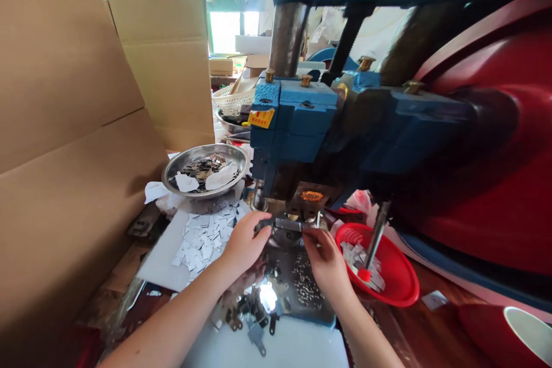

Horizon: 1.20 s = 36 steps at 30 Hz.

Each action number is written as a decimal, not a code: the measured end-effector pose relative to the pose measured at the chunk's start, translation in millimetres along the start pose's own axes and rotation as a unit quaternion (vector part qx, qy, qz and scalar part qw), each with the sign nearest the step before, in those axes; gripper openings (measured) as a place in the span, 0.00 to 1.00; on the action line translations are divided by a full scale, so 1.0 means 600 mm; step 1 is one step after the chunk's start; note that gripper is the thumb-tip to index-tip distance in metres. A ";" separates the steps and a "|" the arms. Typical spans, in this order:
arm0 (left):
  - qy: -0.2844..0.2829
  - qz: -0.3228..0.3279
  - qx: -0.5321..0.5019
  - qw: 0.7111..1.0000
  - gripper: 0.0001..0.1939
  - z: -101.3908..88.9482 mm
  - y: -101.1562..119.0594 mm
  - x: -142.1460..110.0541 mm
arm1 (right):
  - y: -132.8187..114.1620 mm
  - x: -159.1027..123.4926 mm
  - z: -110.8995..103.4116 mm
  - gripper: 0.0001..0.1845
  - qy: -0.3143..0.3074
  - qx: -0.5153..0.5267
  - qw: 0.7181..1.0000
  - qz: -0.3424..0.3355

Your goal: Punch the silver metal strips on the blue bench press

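Observation:
My left hand (pixel 244 244) and my right hand (pixel 326 261) both reach under the head of a blue punch press (pixel 297 121). Between them lies a thin dark metal strip (pixel 287 223) on the press bed, just under the tool. The left fingers are curled and pinch the strip's left end. The right fingers are closed on its right end. A pile of small flat silvery pieces (pixel 204 238) lies on a white sheet beside my left hand. Small punched bits (pixel 304 284) are scattered on the metal bed below my hands.
A steel bowl (pixel 172 172) with dark scraps stands behind the pile. A red bowl (pixel 399 282) with metal pieces sits right of my right hand, a metal rod (pixel 375 236) standing in it. Cardboard sheets (pixel 64 144) wall off the left. A red machine body (pixel 509 144) fills the right.

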<state>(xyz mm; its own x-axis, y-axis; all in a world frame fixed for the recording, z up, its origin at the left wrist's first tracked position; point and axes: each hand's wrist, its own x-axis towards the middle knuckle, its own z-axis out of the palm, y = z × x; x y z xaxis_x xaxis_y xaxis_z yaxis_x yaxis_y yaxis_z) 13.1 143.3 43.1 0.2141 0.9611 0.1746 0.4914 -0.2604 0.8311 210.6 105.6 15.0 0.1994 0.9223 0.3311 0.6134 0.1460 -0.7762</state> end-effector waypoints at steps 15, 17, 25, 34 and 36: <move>-0.064 0.138 0.142 0.978 0.13 -0.035 -0.006 -0.160 | -0.022 -0.009 -0.016 0.18 -0.015 -0.250 0.951 -0.181; -0.048 0.160 0.130 0.977 0.13 -0.017 0.000 -0.182 | -0.020 0.007 -0.008 0.18 -0.025 -0.270 0.942 -0.198; -0.011 0.184 0.129 0.974 0.14 -0.001 -0.014 -0.223 | -0.010 0.014 -0.005 0.17 -0.056 -0.286 0.931 -0.219; 0.008 0.200 0.153 0.968 0.14 0.004 -0.017 -0.222 | -0.033 0.006 0.006 0.17 -0.026 -0.320 0.926 -0.199; 0.015 0.198 0.157 0.967 0.15 0.003 -0.018 -0.222 | -0.032 0.007 0.005 0.17 -0.031 -0.311 0.928 -0.204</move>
<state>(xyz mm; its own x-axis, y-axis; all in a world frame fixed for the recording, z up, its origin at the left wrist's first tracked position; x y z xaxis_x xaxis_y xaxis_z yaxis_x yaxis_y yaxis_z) -19.2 17.8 9.5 0.4166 0.7811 0.4652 0.6092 -0.6197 0.4949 197.3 107.7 29.7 -0.1776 0.8574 0.4831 0.9544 0.2697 -0.1278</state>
